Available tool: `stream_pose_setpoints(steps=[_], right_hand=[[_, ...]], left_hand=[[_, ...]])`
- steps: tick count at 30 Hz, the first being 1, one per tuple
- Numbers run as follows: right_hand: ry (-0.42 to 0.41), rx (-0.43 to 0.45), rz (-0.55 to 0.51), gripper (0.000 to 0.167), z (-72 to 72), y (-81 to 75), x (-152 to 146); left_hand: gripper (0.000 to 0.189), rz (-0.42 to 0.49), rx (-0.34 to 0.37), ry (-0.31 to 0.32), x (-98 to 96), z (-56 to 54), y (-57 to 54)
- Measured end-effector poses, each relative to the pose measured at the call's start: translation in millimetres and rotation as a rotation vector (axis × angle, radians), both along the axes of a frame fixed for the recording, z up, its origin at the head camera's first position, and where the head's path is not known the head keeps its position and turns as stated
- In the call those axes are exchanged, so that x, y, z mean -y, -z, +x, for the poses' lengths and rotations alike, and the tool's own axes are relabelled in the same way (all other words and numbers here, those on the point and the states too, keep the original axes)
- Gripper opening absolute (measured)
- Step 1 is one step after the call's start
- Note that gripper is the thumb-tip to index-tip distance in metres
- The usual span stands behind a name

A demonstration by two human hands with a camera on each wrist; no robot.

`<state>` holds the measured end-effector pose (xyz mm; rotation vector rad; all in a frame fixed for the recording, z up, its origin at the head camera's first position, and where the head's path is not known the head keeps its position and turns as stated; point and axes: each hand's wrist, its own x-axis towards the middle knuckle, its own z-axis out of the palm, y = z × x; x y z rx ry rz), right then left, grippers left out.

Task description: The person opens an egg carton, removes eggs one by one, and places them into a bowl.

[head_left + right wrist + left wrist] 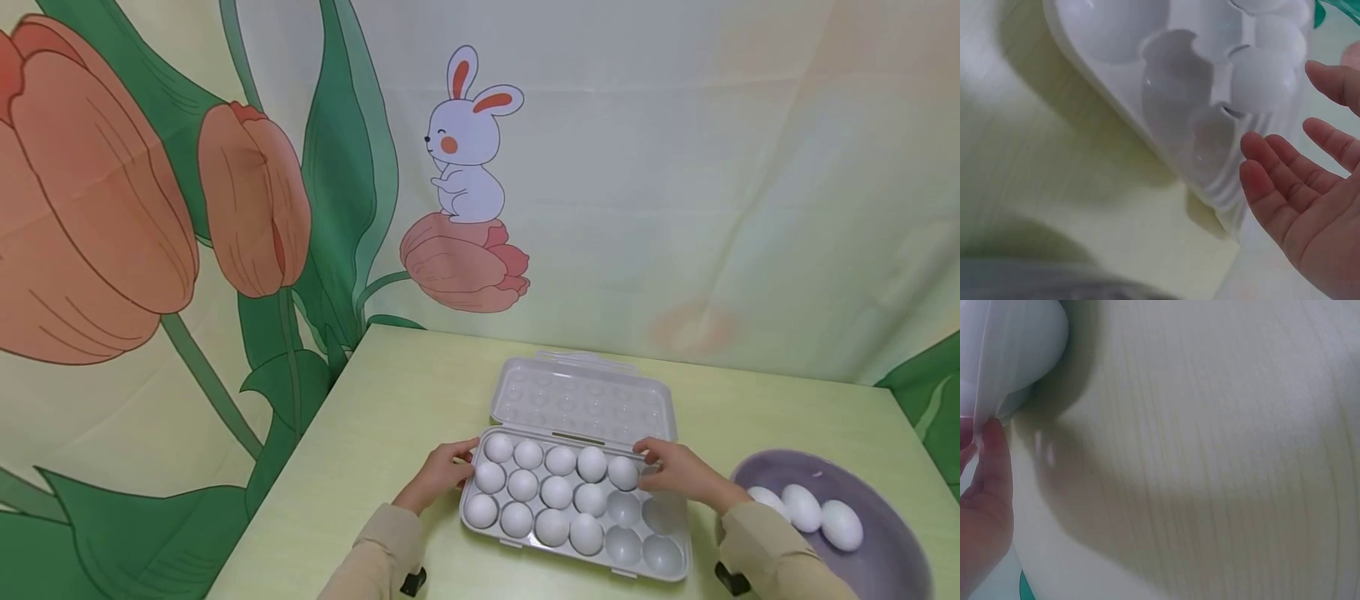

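Note:
A pale plastic egg box (622, 546) lies on the table with its lid (585, 400) folded back. White eggs (555, 492) fill its left and middle cups; several cups at the right hold none. My left hand (444, 475) is at the box's left end, and in the left wrist view its thumb and fingers (996, 456) pinch the rim. Over the far right corner, near the hinge and the last egg of the back row, hovers my right hand (681, 472). Its fingers are spread and hold nothing in the right wrist view, and it hides the corner cup from the head view.
A purple bowl (892, 546) with white eggs (842, 525) stands to the right of the box, partly behind my right sleeve (772, 542). Behind the pale table (420, 383) hangs a cloth (637, 167) printed with tulips and a rabbit.

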<state>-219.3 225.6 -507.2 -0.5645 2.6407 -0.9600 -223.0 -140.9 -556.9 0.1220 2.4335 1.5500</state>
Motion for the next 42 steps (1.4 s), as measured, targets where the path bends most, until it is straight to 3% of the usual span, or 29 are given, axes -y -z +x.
stream_pose_setpoints(steps=[5,8,22,31,36,42], right_hand=[[0.065,0.024,-0.006,0.046,-6.2,16.8,10],[0.101,0.027,-0.018,0.046,-7.7,24.3,14],[0.167,-0.149,0.117,0.04,-6.1,42.2,22],[0.186,-0.173,0.114,0.04,-2.8,47.7,21],[0.211,-0.177,0.046,0.039,-1.4,47.5,20],[0.287,-0.073,-0.089,0.034,-0.4,31.9,22]], left_hand=[[0.053,0.0,-0.004,0.004,-0.6,0.0,0.7],[0.053,0.002,-0.008,0.006,-1.7,2.2,-4.2],[0.053,0.002,0.002,0.01,0.5,1.3,-0.5],[0.054,0.004,-0.006,-0.004,-0.8,0.7,0.5],[0.055,0.009,0.009,-0.014,-1.0,0.0,2.1],[0.054,0.015,0.005,-0.008,-0.8,-0.4,2.4]])
